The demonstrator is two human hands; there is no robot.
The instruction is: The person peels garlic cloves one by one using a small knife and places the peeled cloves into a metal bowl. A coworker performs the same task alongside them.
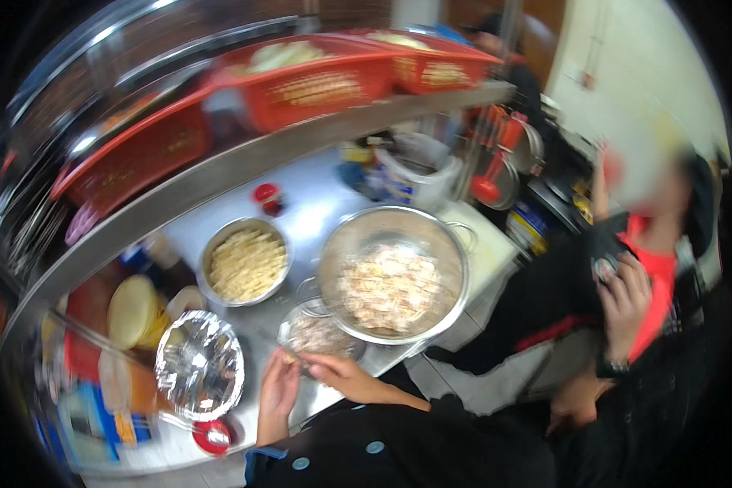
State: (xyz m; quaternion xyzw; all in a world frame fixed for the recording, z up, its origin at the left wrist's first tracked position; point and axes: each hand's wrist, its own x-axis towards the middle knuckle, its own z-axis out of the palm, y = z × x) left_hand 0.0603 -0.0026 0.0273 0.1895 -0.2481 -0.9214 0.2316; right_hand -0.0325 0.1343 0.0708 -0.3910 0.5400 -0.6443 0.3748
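Observation:
My left hand pinches a small yellowish piece near the counter's front edge. Fingers of my right hand close on a thin grey object, perhaps a small blade; blur hides its shape. Just beyond both hands sits a metal bowl of brownish scraps, partly under a large two-handled steel bowl. That large bowl holds pale, reddish-edged food pieces. Farther left, a smaller steel bowl contains yellowish cut pieces. A foil-covered oval dish lies left of my hands.
A steel shelf bearing red plastic baskets crosses above the steel counter. A white bucket and cutting board stand behind. Left are tubs and a red cup. Close at right stands a person.

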